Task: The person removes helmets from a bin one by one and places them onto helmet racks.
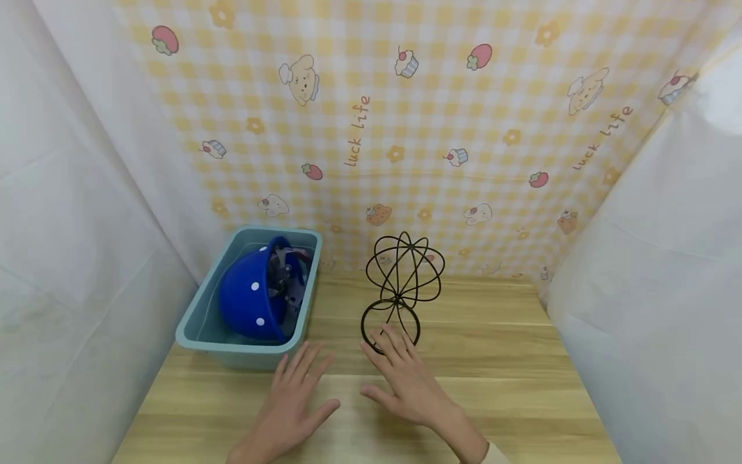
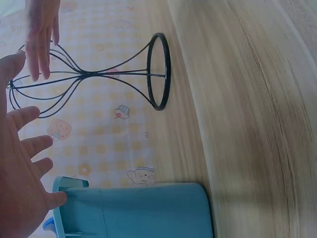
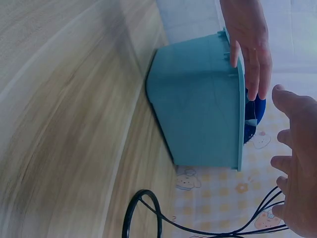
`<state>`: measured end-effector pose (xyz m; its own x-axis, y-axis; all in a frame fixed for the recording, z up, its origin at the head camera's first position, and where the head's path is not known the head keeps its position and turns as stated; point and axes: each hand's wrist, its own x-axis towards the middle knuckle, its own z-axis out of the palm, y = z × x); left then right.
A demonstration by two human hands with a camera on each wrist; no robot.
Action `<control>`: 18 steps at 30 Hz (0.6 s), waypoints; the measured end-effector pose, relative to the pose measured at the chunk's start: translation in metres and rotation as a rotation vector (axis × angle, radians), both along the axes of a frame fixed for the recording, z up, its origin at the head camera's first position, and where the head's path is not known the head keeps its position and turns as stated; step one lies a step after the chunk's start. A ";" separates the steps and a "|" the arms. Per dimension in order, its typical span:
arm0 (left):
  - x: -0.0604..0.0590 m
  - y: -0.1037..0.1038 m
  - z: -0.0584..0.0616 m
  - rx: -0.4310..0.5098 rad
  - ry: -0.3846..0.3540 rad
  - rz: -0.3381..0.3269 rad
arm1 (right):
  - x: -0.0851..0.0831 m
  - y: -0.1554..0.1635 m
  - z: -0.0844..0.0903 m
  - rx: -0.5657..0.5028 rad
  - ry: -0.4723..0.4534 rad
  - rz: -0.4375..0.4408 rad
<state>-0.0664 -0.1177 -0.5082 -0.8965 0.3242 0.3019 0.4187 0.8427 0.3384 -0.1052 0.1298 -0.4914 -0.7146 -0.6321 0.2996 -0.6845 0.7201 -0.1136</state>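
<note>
My left hand [image 1: 292,406] hovers over the table just in front of the teal plastic bin [image 1: 243,357], fingers spread and holding nothing. To its right, my right hand [image 1: 406,380] is also spread and bare, in front of a black wire stand [image 1: 404,270]. That stand has a rounded cage on top, a narrow waist and a ring base [image 2: 166,74], and it stands upright on the table. Inside the bin lies a blue helmet [image 1: 246,293] with white dots, tipped on its side, its dark straps and lining facing right. Neither hand appears to touch the stand or the bin.
The wooden table [image 1: 493,361] runs back to a yellow checked cloth [image 1: 435,129] printed with cartoon figures. White curtains [image 1: 69,258] hang at the left and right sides. The bin sits at the table's left, near the curtain.
</note>
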 end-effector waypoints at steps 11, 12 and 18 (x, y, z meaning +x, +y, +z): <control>0.006 -0.002 0.007 0.026 -0.045 0.025 | -0.001 -0.009 0.003 -0.006 -0.008 0.037; 0.006 -0.002 0.008 0.024 -0.050 0.025 | -0.001 -0.010 0.003 -0.006 -0.015 0.038; 0.010 -0.005 0.011 -0.001 -0.099 0.057 | -0.001 -0.017 0.004 0.025 -0.028 0.037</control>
